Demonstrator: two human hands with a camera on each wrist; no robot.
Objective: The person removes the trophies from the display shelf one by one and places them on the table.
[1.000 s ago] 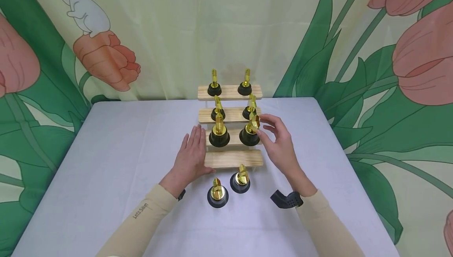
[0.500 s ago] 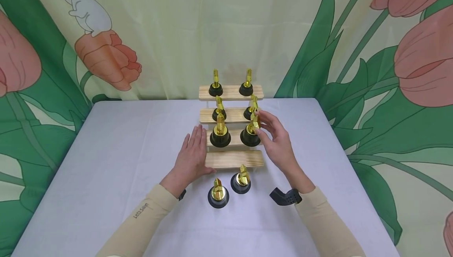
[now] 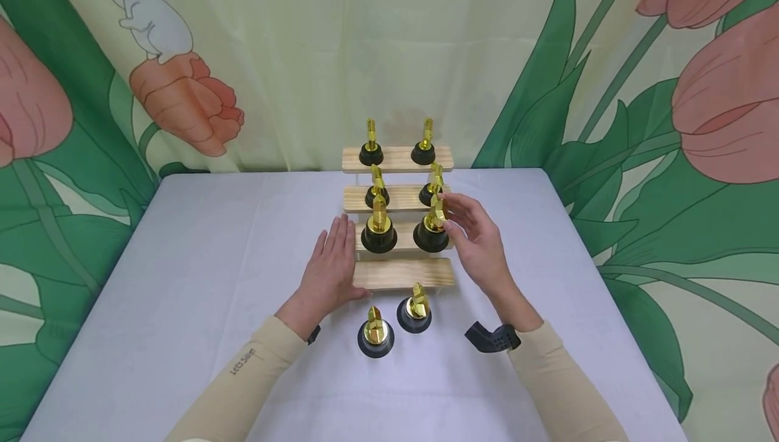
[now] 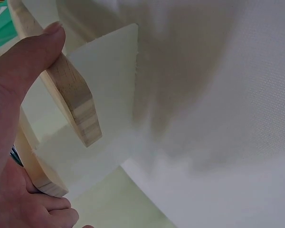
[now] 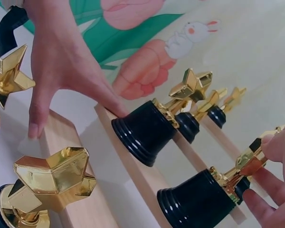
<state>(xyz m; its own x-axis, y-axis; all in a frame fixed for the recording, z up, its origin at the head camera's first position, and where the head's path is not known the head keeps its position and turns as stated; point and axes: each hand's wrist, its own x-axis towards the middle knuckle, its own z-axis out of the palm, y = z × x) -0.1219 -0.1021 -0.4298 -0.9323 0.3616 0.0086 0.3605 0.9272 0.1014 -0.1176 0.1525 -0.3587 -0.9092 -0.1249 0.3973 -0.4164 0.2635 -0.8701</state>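
Head view: the right hand pinches the gold star of a trophy between thumb and fingers; this trophy stands upright at the right end of the second shelf from the front. The left hand rests against the left side of the rack, fingers straight and close together, thumb apart. Two front trophies stand on the surface.

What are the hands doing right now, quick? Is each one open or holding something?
Left hand: open, fingers straight against the side of the wooden rack.
Right hand: closed, pinching the gold star of a trophy.
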